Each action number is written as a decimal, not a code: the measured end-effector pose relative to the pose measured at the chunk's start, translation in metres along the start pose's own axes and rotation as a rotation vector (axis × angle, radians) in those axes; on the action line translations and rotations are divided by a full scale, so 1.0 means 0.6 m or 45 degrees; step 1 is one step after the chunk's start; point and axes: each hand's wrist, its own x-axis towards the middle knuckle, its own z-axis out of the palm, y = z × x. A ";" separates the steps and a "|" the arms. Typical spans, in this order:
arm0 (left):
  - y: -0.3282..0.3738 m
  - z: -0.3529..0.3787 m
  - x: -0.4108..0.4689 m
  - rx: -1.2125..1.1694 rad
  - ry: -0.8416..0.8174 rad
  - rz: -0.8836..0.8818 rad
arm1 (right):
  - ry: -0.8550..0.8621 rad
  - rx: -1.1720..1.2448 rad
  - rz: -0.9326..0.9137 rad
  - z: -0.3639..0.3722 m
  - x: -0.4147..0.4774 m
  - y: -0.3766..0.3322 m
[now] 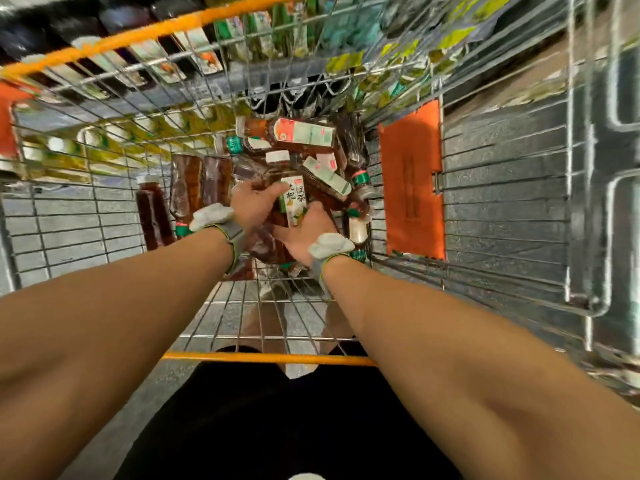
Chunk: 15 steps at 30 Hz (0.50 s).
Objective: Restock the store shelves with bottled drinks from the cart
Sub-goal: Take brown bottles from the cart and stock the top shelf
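- Left hand [254, 202] and right hand [304, 233] together clasp one tea bottle [295, 202] atop the heap of bottles [304, 136] in the wire cart's [270, 358] far right corner.
- Risk: pulling it free may tumble loosely piled neighbours.

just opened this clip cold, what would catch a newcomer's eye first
Two bare arms reach down into a wire cart, where the left hand and right hand together grip a bottle with a green and white label, right at the centre. Around it a jumbled pile of brown bottles lies on the cart floor. A bright orange panel sits on the cart's right wall.
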 end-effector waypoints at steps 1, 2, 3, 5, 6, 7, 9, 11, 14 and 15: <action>-0.001 0.006 -0.004 -0.026 -0.011 -0.012 | 0.023 -0.017 -0.005 -0.003 -0.001 0.007; -0.003 0.013 -0.005 -0.050 -0.019 -0.024 | 0.046 -0.023 -0.003 -0.007 -0.002 0.012; -0.003 0.019 -0.007 -0.069 -0.032 -0.025 | 0.057 -0.015 0.010 -0.011 -0.001 0.017; -0.003 0.035 -0.015 -0.083 -0.066 -0.005 | 0.068 0.011 0.044 -0.026 -0.003 0.029; -0.001 0.042 -0.019 -0.088 -0.085 0.001 | 0.075 0.022 0.053 -0.035 -0.005 0.035; 0.003 0.048 -0.023 -0.090 -0.106 0.013 | 0.088 0.031 0.053 -0.045 -0.007 0.039; 0.015 0.058 -0.030 -0.055 -0.117 0.068 | 0.128 0.024 0.055 -0.064 -0.010 0.047; 0.030 0.062 -0.040 -0.024 -0.112 0.093 | 0.176 0.008 0.071 -0.080 -0.014 0.049; 0.049 0.067 -0.051 -0.044 -0.136 0.105 | 0.226 0.104 0.096 -0.104 -0.016 0.046; 0.059 0.062 -0.055 -0.075 -0.148 0.117 | 0.255 0.138 0.092 -0.113 -0.017 0.039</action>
